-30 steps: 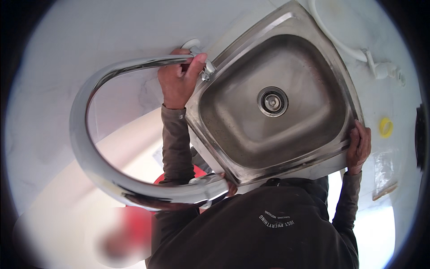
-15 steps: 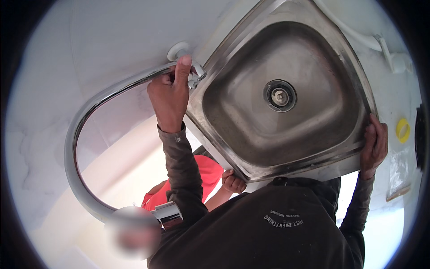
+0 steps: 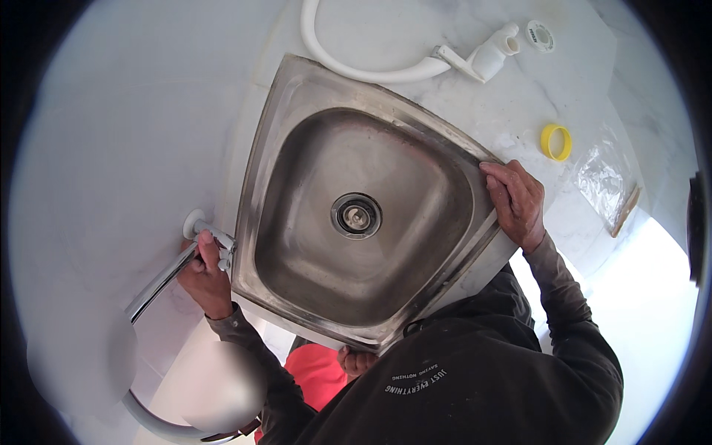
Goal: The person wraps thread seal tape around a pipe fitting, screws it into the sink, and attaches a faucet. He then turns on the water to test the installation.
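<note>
A stainless steel sink (image 3: 319, 293) with a round drain (image 3: 356, 216) is set at the middle, tilted to the picture. To its left, my left hand (image 3: 204, 278) is closed round the chrome faucet (image 3: 159, 285) by its wall fitting (image 3: 196, 221), thumb pointing upward. Blurred patches cover part of the curved pipe. My right hand (image 3: 517, 204) grips the sink's right corner, its fingertips over the rim. At the near edge, another person's hand (image 3: 356, 361) holds the sink from below; most of that person, in red (image 3: 315, 374), is hidden.
Beyond the sink lie a white drain hose (image 3: 356, 73) with a white plastic trap fitting (image 3: 489, 59) and a white round cap (image 3: 540, 35). A yellow ring (image 3: 555, 142) and a clear plastic bag (image 3: 604, 178) rest on the marbled surface to the right.
My view has shifted and turned, so the sink and faucet appear lower and farther left. My right hand's fingers now reach farther over the rim. My left hand stays on the faucet.
</note>
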A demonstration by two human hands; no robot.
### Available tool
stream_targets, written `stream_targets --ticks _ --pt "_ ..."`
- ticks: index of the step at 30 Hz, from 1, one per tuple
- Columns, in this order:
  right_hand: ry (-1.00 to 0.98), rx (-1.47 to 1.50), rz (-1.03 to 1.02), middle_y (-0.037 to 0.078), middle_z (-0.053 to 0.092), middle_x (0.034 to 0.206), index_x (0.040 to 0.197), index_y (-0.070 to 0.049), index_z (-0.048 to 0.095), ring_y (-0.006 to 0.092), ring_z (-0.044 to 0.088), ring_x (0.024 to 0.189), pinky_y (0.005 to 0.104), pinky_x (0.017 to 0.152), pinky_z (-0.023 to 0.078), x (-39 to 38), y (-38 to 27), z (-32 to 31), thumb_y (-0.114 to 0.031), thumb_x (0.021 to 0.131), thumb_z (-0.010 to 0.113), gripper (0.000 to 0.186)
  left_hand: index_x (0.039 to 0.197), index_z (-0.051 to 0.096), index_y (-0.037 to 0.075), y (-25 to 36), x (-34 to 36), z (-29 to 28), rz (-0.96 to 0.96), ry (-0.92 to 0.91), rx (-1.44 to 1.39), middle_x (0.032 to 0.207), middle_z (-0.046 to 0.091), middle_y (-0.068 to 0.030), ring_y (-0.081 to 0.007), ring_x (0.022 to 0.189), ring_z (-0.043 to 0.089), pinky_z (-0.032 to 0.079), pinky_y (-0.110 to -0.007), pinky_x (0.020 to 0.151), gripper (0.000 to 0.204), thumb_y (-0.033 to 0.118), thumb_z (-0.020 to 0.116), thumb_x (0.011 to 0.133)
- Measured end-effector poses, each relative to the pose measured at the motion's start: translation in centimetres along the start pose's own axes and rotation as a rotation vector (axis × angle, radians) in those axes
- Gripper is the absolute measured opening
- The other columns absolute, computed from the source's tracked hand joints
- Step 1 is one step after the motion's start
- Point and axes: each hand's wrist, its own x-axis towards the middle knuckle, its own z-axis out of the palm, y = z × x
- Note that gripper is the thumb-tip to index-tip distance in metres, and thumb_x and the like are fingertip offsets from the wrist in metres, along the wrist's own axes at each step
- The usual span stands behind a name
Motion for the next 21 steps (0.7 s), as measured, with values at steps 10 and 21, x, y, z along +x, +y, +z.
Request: stream_targets --ticks 10,21 --pt "0.03 -0.009 -0.047 0.013 0.061 0.083 0.113 -0.008 0.068 0.0309 0.064 0.066 0.0395 0.059 0.049 -0.9 -1.2 0.0 -0.005 0.097 0.064 0.016 0.098 0.073 0.005 -1.9 -1.3 -0.3 0.072 -0.066 0.159 0.087 0.075 -0.0164 -0.0371 0.08 0.072 0.053 -0.047 0.07 0.041 0.044 0.063 0.103" --pt "-0.204 0.411 -0.046 0.012 0.065 0.104 0.126 -0.002 0.063 0.0182 0.065 0.094 0.032 0.087 0.053 0.4 -4.8 2.2 -0.012 0.102 0.053 0.029 0.128 0.065 0.007 4.5 -29.5 5.8 0.005 0.195 -0.193 0.124 0.063 -0.017 -0.0384 0.119 0.059 0.05 -0.044 0.101 0.047 -0.01 0.053 0.086"
